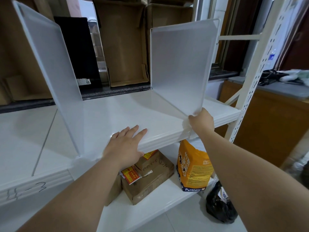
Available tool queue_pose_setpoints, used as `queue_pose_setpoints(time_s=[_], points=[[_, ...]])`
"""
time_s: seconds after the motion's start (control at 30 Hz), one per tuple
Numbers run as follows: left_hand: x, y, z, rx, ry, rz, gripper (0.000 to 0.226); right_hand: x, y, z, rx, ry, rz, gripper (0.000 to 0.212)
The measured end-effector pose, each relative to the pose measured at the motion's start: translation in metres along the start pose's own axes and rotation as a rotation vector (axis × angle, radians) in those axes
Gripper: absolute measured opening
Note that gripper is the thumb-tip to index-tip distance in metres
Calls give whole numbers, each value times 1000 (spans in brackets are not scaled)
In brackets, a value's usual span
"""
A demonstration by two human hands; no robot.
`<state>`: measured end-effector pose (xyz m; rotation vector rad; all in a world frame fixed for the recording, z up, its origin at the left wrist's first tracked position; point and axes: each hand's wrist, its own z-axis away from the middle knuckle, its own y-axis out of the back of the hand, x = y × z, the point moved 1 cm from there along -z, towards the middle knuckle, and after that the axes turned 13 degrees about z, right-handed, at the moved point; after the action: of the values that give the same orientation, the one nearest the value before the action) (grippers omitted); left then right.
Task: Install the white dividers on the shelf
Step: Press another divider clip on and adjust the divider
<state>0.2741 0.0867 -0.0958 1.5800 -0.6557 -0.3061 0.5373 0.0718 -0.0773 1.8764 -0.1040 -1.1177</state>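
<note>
On the shelf (127,114), the left hand (124,144) presses flat to steady it, while the right hand (201,122) pinches the white divider's (180,64) front corner, probably to seat it.

1. Your right hand (201,122) pinches the lower front corner of the right divider (180,64), at the front edge of the shelf (127,111).
2. Left of that grip, your left hand (125,143) lies flat on the shelf.
3. Farther left, the left divider (50,64) stands upright.
4. Below the grip sits 1 orange bag (194,166).
</note>
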Motion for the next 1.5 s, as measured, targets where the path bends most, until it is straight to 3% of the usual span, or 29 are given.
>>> queue_pose_setpoints(time_s=[0.1, 0.2, 0.43, 0.77, 0.87, 1.1, 1.5], points=[[0, 0, 0, -4, -1, 2, 78, 4, 3, 9, 114, 42, -130, 32], [0, 0, 0, -9, 2, 0, 77, 6, 10, 14, 182, 135, -72, 31], [0, 0, 1, -7, 3, -7, 76, 2, 17, 10, 165, 180, 196, 22], [2, 1, 2, -2, 7, -3, 76, -2, 17, 13, 169, 204, 329, 27], [1, 1, 1, 0, 6, -2, 76, 2, 16, 13, 130, 229, 316, 29], [1, 0, 1, 6, 4, -8, 76, -5, 20, -3, -147, 72, 248, 24], [0, 1, 2, -8, 3, -5, 74, -8, 15, -5, -88, 24, 300, 33]])
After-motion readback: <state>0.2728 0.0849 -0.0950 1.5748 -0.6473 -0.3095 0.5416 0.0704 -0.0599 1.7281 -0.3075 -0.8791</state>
